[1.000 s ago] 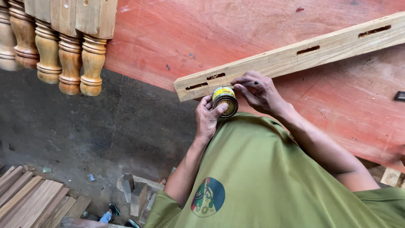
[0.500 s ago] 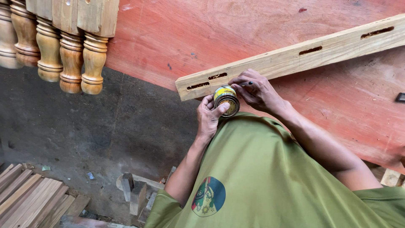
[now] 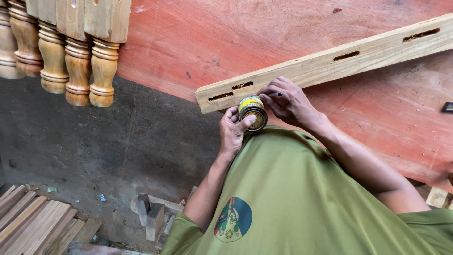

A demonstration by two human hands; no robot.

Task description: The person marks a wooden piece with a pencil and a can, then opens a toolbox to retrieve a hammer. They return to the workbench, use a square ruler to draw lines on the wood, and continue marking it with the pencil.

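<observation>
- Red board (image 3: pixel 283 42): big worktop, fills the far and right side of the view.
- Rail (image 3: pixel 330 63): pale wood, lies diagonally on the board. Slots are already cut along it and look dry and empty; no glue or filler visible on it yet, as far as I can see.
- Turned legs (image 3: pixel 78 56): row at far left, hanging over the board edge, untouched.
- Offcuts (image 3: pixel 33 226): on the floor, near left.
- Right hand (image 3: pixel 290 101): rests against the rail's near edge, fingers pinched on a small dark stick-like tool; can't tell exactly what it is.
- Left hand (image 3: pixel 233 132): closed around the tin.
- Tin (image 3: pixel 252 112): small, yellow, held just below the rail's left end, mouth tilted toward the right hand. Judging by this, application hasn't started.
</observation>
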